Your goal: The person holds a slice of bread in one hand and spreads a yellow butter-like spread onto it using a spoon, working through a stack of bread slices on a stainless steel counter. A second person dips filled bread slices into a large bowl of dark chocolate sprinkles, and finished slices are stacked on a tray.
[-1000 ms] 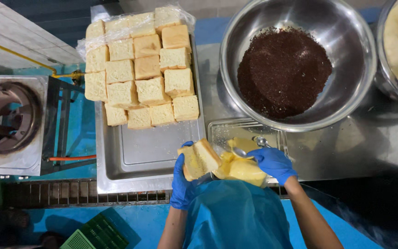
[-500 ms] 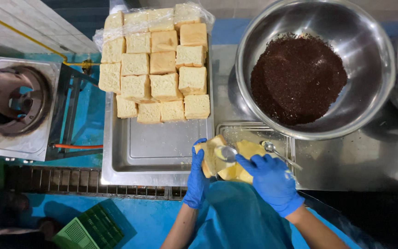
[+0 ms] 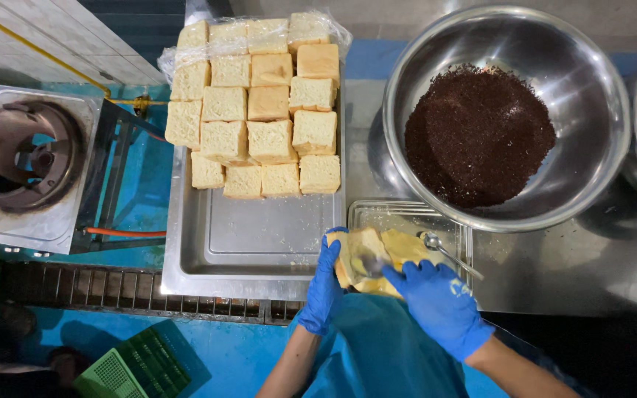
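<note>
Bread was what both my hands were busy with: a pale slice [image 3: 363, 254] sat right at my front edge, over the near-left corner of a small clear tray [image 3: 407, 214], with no gap between it and my body. My left hand [image 3: 326, 284], in a blue glove, was curled around the slice's left edge from beneath, fingers [image 3: 331, 243] wrapped up over the side, gripping it and tilting its face up toward me. My right hand [image 3: 440, 302], also gloved, came in from the right and lay just beside the slice, closed around something thin; I judged it a spreading tool whose tip [image 3: 371, 264] pressed on the bread's face, though the glove hid most of it. So the slice lay between the two hands, touching both, its longer side running roughly left to right across me. A metal spoon [image 3: 447, 253] rested in the tray just past my right knuckles, handle pointing right.

Farther away, a stack of cut bread squares [image 3: 259, 110] filled the far half of a steel tray [image 3: 252, 243] to my left front, some under loose plastic wrap. A big steel bowl [image 3: 606, 177] of dark crumbs [image 3: 477, 136] stood to my right front, well apart from my hands. A burner [image 3: 20, 158] sat far left, lower down.
</note>
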